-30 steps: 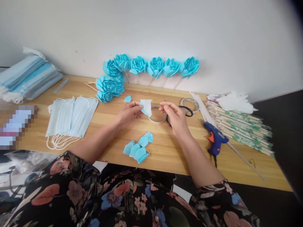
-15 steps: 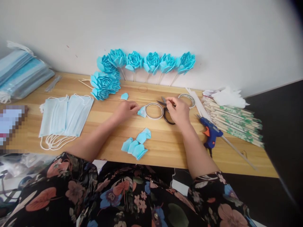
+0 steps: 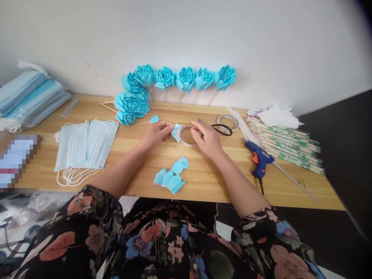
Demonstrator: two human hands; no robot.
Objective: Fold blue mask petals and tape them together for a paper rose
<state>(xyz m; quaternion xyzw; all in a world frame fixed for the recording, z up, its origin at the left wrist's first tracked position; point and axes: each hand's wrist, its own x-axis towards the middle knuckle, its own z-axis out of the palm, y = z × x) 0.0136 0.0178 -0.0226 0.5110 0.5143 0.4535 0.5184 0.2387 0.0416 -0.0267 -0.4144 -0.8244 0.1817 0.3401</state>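
Note:
My left hand [image 3: 159, 132] pinches a small light-blue petal [image 3: 176, 133], cut from thin sheet material. Right against that petal is a roll of tape [image 3: 186, 142], standing a little above or on the table; I cannot tell which. My right hand [image 3: 208, 138] has its thumb and fingers closed at the roll's right rim. Black-handled scissors [image 3: 223, 130] show behind the right hand, partly hidden by it; whether the hand also touches them is unclear. One loose petal [image 3: 154, 119] lies behind my left hand. Several more petals [image 3: 171, 179] lie in front of me.
Blue flowers on sticks [image 3: 186, 79] line the wall. Face masks [image 3: 84, 143] and a packed mask stack [image 3: 31, 97] are at left, beside a blurred-out flat object [image 3: 17, 159]. At right are a second tape roll [image 3: 236, 123], a blue glue gun [image 3: 259, 157] and wrapped chopsticks [image 3: 287, 145].
My right hand has shifted left from the scissors to the tape roll. The scissors have turned, handles now toward the right. My left hand has moved slightly right with the petal.

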